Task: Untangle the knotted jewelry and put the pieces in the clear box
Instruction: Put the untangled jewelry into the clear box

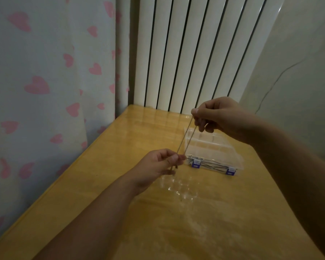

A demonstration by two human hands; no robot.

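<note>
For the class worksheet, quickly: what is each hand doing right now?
Left hand: pinches the lower end of the chain, held above the table.
Right hand: pinches the chain's upper end, stretching it taut.

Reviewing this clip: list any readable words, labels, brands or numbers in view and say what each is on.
None can be read.
Clear box: its two blue clasps carry pale patches, too small and blurred to tell whether they are text.
Chain held between the left hand and right hand: no markings visible.
Curtain: only pink hearts, no words.
Table and radiator: no labels.
</note>
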